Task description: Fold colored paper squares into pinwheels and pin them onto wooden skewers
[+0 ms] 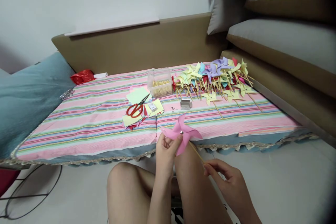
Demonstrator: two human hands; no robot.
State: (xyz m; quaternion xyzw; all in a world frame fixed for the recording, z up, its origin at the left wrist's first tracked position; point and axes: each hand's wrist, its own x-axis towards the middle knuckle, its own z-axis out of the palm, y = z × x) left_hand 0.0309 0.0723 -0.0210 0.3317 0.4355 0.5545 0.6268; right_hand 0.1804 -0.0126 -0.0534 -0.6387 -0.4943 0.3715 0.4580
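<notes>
A pink paper pinwheel (pixel 186 133) with a shiny pin head at its centre is held above my knees. My left hand (pixel 168 148) is closed on its paper blades, the thumb just below the pin. Its thin wooden stick (pixel 196 153) slants down to the right, where my right hand (pixel 225 175) pinches the lower end. Beyond the pinwheel, a small grey box (pixel 186 104) stands on the striped cloth, with a few tiny pins (pixel 173 109) beside it. Red-handled scissors (pixel 136 109) lie on paper squares (pixel 154 107) to the left.
A clear plastic tub (pixel 160 83) of wooden sticks stands behind the paper. Many finished pinwheels (pixel 210 71) are heaped at the back right, with several single ones in front. A red plastic bag (pixel 82 76) lies at the far left. Grey cushions (pixel 283 42) are stacked on the right.
</notes>
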